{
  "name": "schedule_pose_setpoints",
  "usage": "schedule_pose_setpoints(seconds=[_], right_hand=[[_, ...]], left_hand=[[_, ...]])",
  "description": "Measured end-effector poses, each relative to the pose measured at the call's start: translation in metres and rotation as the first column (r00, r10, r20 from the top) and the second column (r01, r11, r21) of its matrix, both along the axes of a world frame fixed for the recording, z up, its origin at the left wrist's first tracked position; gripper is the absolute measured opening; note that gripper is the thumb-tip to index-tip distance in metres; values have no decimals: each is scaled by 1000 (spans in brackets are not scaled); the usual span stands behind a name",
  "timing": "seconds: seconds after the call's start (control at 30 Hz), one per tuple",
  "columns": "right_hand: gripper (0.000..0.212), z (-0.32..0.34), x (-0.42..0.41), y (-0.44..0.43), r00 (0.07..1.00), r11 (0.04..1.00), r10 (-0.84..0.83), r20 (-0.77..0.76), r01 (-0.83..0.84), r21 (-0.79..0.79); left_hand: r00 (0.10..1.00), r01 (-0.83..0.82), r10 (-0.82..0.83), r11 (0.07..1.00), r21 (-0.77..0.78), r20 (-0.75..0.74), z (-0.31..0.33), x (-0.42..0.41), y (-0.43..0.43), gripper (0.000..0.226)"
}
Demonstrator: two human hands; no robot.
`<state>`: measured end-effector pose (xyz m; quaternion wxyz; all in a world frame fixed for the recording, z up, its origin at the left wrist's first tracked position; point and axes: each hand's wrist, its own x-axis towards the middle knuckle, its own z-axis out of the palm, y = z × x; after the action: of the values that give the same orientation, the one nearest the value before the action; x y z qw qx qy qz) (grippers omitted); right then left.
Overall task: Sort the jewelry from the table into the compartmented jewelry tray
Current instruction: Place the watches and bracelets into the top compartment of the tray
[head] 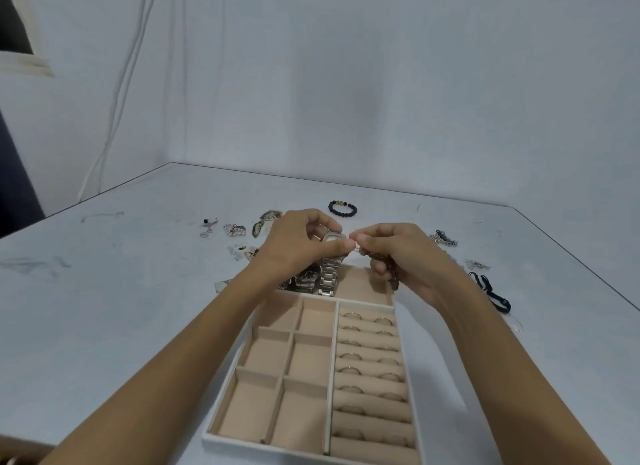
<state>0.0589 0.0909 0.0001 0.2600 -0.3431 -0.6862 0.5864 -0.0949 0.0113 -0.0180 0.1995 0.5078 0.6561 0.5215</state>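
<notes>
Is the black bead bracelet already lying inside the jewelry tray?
No, the black bead bracelet lies on the table, beyond both hands and well apart from the jewelry tray.

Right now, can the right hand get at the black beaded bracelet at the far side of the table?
Probably not yet: the right hand already holds dark beads. The black beaded bracelet lies open beyond both hands, with nothing blocking it.

Plain pale wall (346,83) behind, evenly and softly lit. White cables (135,66) hanging down it at left. Dark window (15,17) with cream frame in top-left corner. Scuffed white counter (121,274) meeting the wall.
</notes>
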Motion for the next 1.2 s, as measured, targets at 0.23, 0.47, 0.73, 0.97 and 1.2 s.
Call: schedule_pose_setpoints(seconds=[0.23,0.47,0.73,0.97,1.2], right_hand=[[28,5,-3,-2,999,1000,3,41,-4,14],[27,9,3,0,999,998,-44,22,43,40],[26,12,4,-2,998,996,-47,32,45,78],[26,13,5,-2,998,994,-48,50,43,100],[25,14,6,-5,996,990,-56,65,47,135]], left_hand=[[998,59,-60,998,-22,-26,-2,-5,0,23],[974,7,-17,999,-45,-227,-2,-3,-5,22],[873,-7,-39,996,-92,-486,-5,-12,-8,21],[775,-5,-79,991,-131,-627,-5,-15,-10,24],[636,30,-179,978,-207,-751,-3,-11,-12,34]])
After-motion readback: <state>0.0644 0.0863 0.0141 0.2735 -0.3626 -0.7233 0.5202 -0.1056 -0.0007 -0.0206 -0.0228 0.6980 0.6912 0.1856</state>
